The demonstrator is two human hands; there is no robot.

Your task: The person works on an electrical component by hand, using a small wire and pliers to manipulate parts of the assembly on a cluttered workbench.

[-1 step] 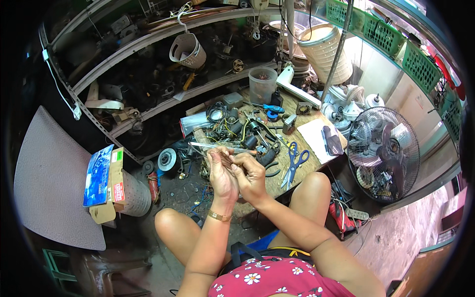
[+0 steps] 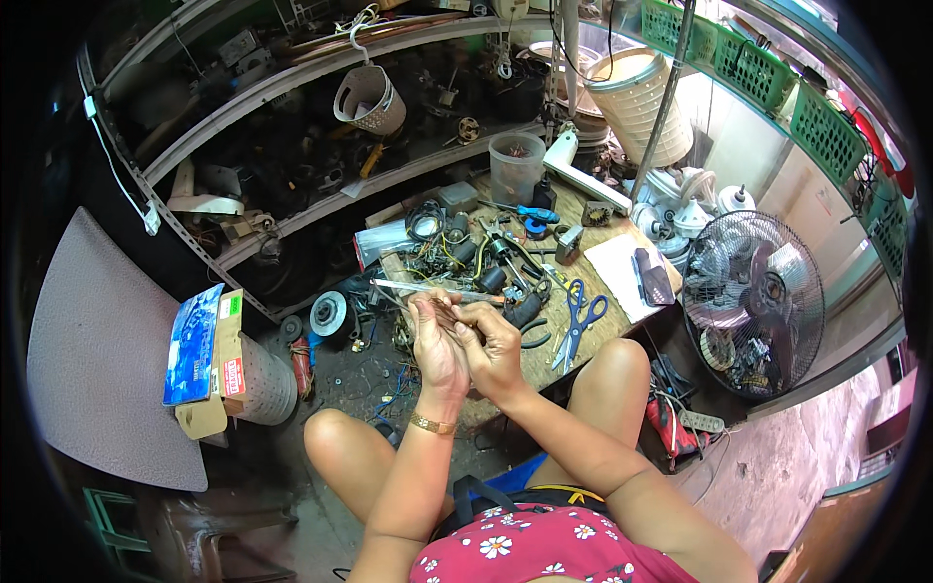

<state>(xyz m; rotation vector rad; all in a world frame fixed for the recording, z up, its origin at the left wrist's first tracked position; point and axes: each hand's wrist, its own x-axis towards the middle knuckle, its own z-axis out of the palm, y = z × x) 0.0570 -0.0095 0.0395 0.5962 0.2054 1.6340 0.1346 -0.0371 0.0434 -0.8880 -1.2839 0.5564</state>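
Head: tub (image 2: 514,179) with scraps (image 2: 517,152) beyond fingers (image 2: 500,325)

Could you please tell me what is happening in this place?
A seated person holds a brown, wire-like bundle with the left grip and right grip close together, before a cluttered bench. What the bundle is exactly, I cannot tell. The scissors lie on the bench to the right, not held. A fan is farther right.
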